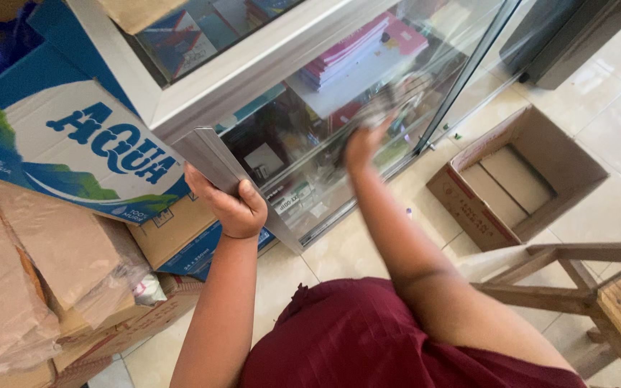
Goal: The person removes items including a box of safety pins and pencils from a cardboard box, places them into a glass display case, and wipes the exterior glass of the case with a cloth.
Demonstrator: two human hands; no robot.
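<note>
Two hands: both work at a white-framed glass display cabinet (253, 68).
Left hand (235, 208): fingers curl around the lower edge of a thin grey flat panel (213, 154); the panel stands tilted against the cabinet's front, just beside the stacked cardboard boxes.
Right hand (362, 144): reaches inside the cabinet toward the lower shelf; it is blurred, so I cannot tell whether its fingers are spread or pinching anything.
Cabinet shelves: a stack of pink and red notebooks (364, 44) lies on the upper shelf, above the right hand.
Left side: a blue and white printed cardboard box (66, 144) rests on brown cartons.
Floor: an open brown cardboard box (515, 176) sits on pale tiles, near a wooden chair frame (576, 276).
</note>
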